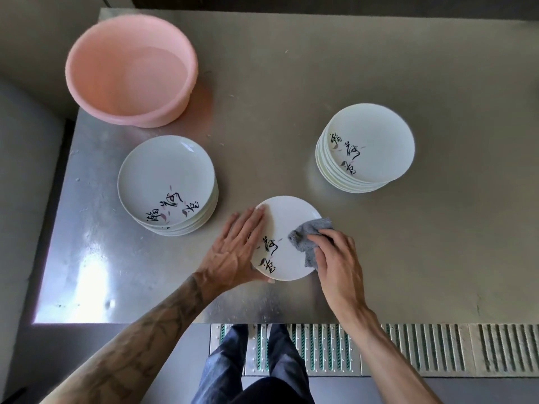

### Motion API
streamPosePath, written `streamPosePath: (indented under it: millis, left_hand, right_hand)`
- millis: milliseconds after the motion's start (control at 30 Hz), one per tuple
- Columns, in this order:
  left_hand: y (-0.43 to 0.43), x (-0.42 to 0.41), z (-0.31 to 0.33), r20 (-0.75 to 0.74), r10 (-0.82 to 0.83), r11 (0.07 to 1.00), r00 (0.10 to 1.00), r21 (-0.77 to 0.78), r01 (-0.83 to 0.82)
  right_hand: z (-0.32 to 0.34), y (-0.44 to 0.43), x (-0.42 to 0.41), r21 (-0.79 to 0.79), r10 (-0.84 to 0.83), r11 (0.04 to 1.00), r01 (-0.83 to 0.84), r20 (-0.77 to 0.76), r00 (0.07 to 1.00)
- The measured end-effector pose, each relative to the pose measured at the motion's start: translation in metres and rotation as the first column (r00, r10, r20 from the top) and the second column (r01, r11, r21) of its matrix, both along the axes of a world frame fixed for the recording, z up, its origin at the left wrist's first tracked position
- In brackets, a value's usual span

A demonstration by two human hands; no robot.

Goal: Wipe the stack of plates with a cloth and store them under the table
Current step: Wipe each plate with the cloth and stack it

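White round ceramic plate w/ black brush lettering [287, 237], lower centre of frame, near front edge of brushed steel surface [408, 83]; whether resting flat or lifted slightly, cannot tell. Left hand [233, 252] on plate's left rim, fingers [250, 220] spread flat along edge, thumb hooked under near rim, steadying it. Right hand [338, 258] on plate's right side, fingers closed round crumpled grey terry cloth [309, 240], pressing it onto plate face just right of centre.

Two stacks of same white plates: one left-centre [166, 182], one upper right [367, 147]. Which is wiped and which still waiting, cannot tell. Empty-looking pink plastic basin [131, 68] upper left. Slotted metal floor grate [408, 348] along bottom edge, legs in dark jeans [256, 368] in front of it.

Step in hand, prob.: wiping this one plate. Key relation: cloth sits right of lettering, unwiped-looking face lies leftward toward left hand, so next stroke likely sweeps left/round while left hand holds. Round plate, no long axis. Both stacks well apart from plate, left stack nearer left hand, right stack nearer right. Storage below not yet begun.
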State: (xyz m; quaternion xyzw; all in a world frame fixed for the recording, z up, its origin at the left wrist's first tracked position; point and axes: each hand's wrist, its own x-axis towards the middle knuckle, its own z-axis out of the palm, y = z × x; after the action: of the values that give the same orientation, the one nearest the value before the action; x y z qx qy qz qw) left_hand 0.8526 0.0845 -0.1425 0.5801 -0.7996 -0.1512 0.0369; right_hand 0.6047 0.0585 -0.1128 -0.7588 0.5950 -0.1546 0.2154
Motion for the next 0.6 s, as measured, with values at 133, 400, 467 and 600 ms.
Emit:
streamPosePath:
  millis: [133, 400, 467, 600]
  left_hand:
    - [0.004, -0.002, 0.003, -0.056, -0.029, 0.993, 0.998, -0.113, 0.023]
    - [-0.002, 0.001, 0.035, -0.149, 0.037, 0.999, 0.988, -0.021, -0.04]
    - [-0.005, 0.002, 0.048, -0.214, 0.06, 0.997, 0.975, -0.04, -0.07]
    - [-0.012, -0.001, 0.066, -0.429, 0.233, 0.971, 0.873, 0.045, -0.237]
  right_hand:
    - [0.008, 0.005, -0.006, -0.009, -0.046, 0.999, 0.046, 0.032, 0.998]
    - [0.045, -0.014, -0.014, -0.12, -0.226, 0.955, 0.272, 0.303, 0.926]
    - [0.051, -0.019, -0.01, -0.107, -0.227, 0.955, 0.278, 0.341, 0.912]
    - [0.053, -0.029, 0.011, -0.082, -0.223, 0.958, 0.274, 0.385, 0.896]
